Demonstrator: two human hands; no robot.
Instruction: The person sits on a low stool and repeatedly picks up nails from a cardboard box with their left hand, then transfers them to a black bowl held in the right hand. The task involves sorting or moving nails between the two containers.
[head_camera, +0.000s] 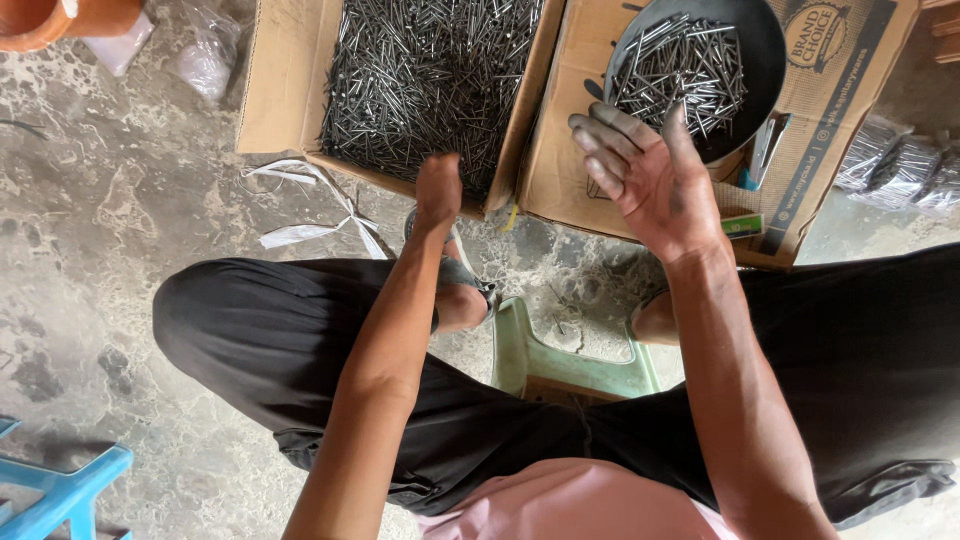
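Both hands hover before the nails: left hand (438, 192) curled shut at the edge of the cardboard box of nails (430, 75), right hand (640, 172) spread empty below the dark pan of nails (700, 70).

A single head-worn camera looks steeply down from close above the seated person's lap, facing forward over both forearms toward the cardboard box of nails (430, 75) on the concrete floor (110, 200).
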